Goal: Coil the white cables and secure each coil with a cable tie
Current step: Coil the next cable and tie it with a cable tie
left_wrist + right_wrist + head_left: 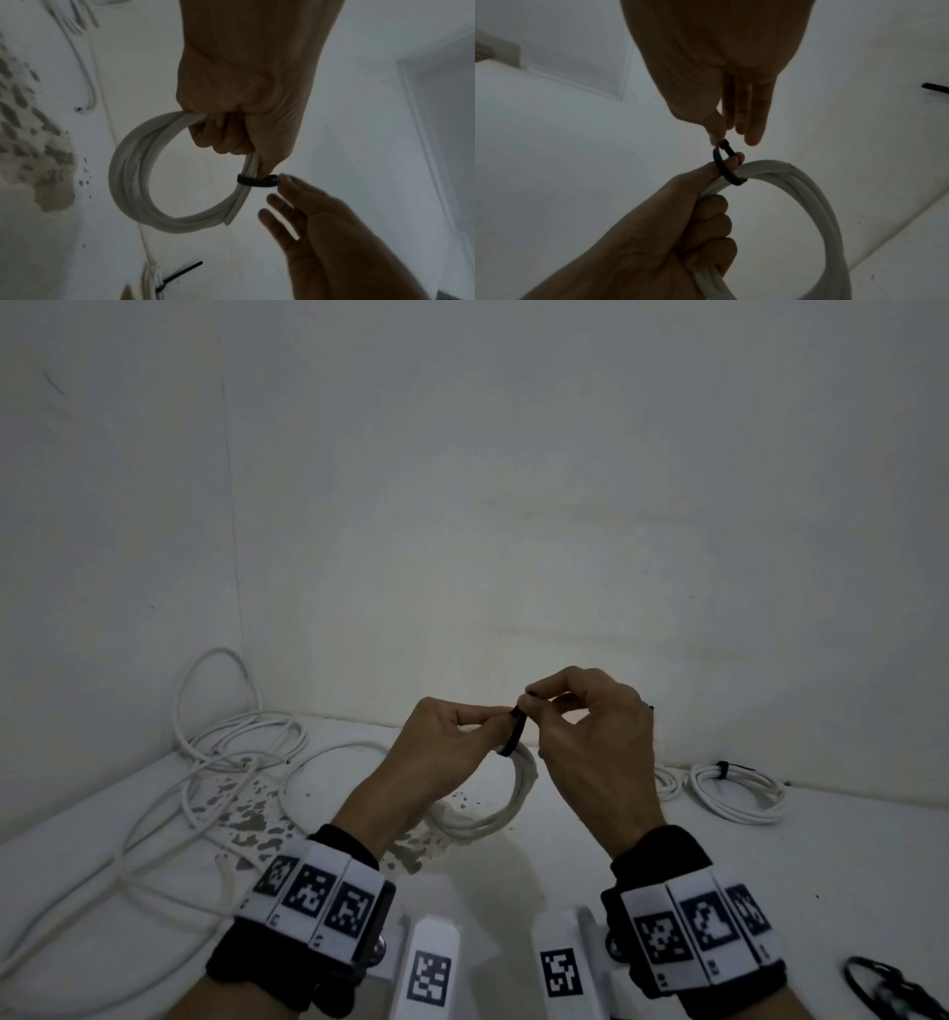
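White loose cables (215, 762) sprawl beside tied coil (739, 791).

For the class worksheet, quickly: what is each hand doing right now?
Left hand: grips the white cable coil.
Right hand: pinches the black cable tie looped round that coil.

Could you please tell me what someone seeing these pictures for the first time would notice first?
Two raised hands meet at centre: the left hand grips a white cable coil, while the right hand pinches a black cable tie looped round it. Loose white cables sprawl at left; a tied coil lies at right.
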The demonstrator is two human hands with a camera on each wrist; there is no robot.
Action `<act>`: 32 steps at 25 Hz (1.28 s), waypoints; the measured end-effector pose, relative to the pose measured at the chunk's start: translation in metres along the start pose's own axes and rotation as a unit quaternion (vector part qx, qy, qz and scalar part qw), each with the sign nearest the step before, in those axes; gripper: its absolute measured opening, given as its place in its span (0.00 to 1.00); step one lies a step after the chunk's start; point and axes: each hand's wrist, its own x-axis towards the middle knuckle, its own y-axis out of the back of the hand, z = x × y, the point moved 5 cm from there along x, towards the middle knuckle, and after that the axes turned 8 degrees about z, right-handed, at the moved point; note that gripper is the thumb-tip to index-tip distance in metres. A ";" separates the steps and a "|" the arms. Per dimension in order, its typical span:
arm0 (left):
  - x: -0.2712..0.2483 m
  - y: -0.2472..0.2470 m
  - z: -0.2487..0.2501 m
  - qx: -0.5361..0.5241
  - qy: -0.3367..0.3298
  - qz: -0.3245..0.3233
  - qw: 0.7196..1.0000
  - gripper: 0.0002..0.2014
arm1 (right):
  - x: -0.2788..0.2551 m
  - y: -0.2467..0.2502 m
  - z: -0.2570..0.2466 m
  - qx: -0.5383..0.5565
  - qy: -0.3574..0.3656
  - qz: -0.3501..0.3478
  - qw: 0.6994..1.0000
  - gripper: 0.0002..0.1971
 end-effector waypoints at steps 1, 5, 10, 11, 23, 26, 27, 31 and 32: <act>0.001 0.000 -0.001 0.005 0.000 0.006 1.000 0.10 | -0.001 0.000 -0.002 -0.007 0.017 0.007 1.000 0.06; 0.009 0.005 -0.014 0.029 -0.011 0.057 0.998 0.11 | -0.001 0.005 -0.008 -0.024 0.021 0.015 0.999 0.07; 0.012 0.008 -0.025 0.091 -0.036 0.155 0.983 0.19 | -0.016 -0.005 -0.032 -0.035 0.046 -0.116 0.992 0.09; 0.011 0.010 -0.024 0.085 -0.044 0.167 0.981 0.21 | -0.027 -0.013 -0.038 -0.048 0.059 -0.171 0.982 0.09; -0.004 -0.013 -0.009 0.082 -0.089 0.110 0.987 0.28 | 0.015 0.047 -0.031 0.060 -0.050 0.007 0.997 0.11; 0.000 -0.009 -0.012 0.091 -0.064 0.116 0.987 0.28 | 0.015 0.045 -0.036 0.066 -0.046 0.004 0.997 0.09; 0.000 -0.008 -0.011 0.086 -0.048 0.107 0.989 0.27 | 0.015 0.045 -0.040 0.061 -0.036 -0.006 0.998 0.08; 0.003 -0.008 -0.018 -0.007 0.092 0.057 0.994 0.24 | 0.010 0.039 -0.055 0.055 -0.006 -0.098 0.994 0.09; 0.003 -0.008 -0.020 -0.049 0.132 0.042 0.989 0.24 | 0.009 0.039 -0.052 0.027 -0.013 -0.148 0.988 0.19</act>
